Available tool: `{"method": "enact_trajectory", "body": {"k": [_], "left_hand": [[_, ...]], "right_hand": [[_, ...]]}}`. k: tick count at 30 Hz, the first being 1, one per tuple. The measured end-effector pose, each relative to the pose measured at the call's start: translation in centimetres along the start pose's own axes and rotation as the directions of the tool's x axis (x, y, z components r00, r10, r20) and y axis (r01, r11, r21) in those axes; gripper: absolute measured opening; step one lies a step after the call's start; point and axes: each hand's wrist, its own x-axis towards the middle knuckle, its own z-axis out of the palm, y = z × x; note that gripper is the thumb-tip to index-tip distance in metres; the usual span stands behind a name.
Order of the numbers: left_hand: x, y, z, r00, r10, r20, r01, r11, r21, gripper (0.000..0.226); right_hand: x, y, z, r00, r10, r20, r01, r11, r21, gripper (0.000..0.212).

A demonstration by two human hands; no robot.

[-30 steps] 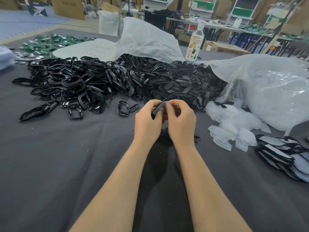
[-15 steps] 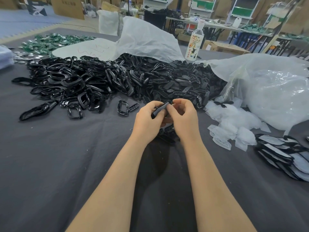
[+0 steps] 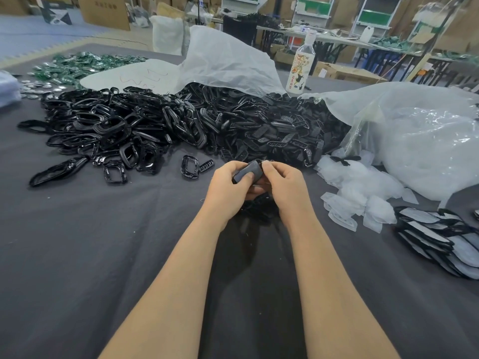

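— What does the head camera show in the middle?
— Two bare forearms reach out over a desk [image 3: 77, 255] covered in dark grey cloth. The left hand [image 3: 228, 189] and the right hand [image 3: 285, 186] meet just above it, close together.

— Holding what?
— A dark plastic piece [image 3: 250, 171], greyish on the face turned up. The left hand grips its left end with thumb and curled fingers. The right hand pinches its right end with the fingertips. The piece sits tilted between the two hands, off the cloth.

— Anything under them?
— A dark clump of parts [image 3: 259, 206] lies on the cloth right below the hands, partly hidden by them.

— And beyond?
— A broad heap of glossy black frames [image 3: 124, 130] spreads over the left and middle. On the right it merges into a heap of flat slotted pieces [image 3: 280, 136]. A loose frame [image 3: 189, 164] and a loose slotted piece [image 3: 206, 165] lie just beside each other, near the left hand.

— The right side?
— A pile of translucent film scraps [image 3: 363, 187] lies there, with a big clear plastic bag [image 3: 420, 141] behind it. At the near right edge is a stack of black-edged grey pads [image 3: 440, 237].

— Farther back?
— A white sack [image 3: 228, 58] is draped over the heap and a labelled bottle [image 3: 300, 66] stands upright beside it. Green pieces [image 3: 83, 63] are scattered at the far left.
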Motion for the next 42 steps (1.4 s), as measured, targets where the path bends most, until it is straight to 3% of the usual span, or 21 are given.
{"method": "enact_trajectory", "body": {"k": [8, 17, 26, 31, 42], "left_hand": [[-0.1, 0.1, 0.27, 1.0, 0.004, 0.003, -0.004, 1.0, 0.012, 0.018], [0.04, 0.08, 0.24, 0.999, -0.003, -0.052, 0.008, 0.995, 0.099, 0.013], [0.06, 0.04, 0.13, 0.999, 0.014, -0.038, -0.008, 0.989, 0.149, 0.016], [-0.12, -0.02, 0.11, 1.0, 0.016, -0.011, -0.015, 0.994, 0.107, 0.013], [-0.35, 0.36, 0.43, 1.0, 0.006, -0.015, -0.005, 0.997, 0.082, 0.021]], "right_hand": [[0.09, 0.31, 0.26, 0.997, -0.077, -0.019, 0.074, 0.99, -0.119, 0.011], [0.04, 0.52, 0.35, 0.999, -0.032, 0.019, 0.032, 0.999, -0.034, 0.015], [0.01, 0.33, 0.38, 0.999, -0.037, 0.021, 0.039, 0.996, -0.085, 0.01], [-0.16, 0.31, 0.46, 0.996, 0.007, 0.086, -0.014, 0.997, 0.08, 0.01], [-0.09, 0.17, 0.34, 0.999, 0.017, 0.047, -0.022, 0.995, 0.098, 0.014]]}}
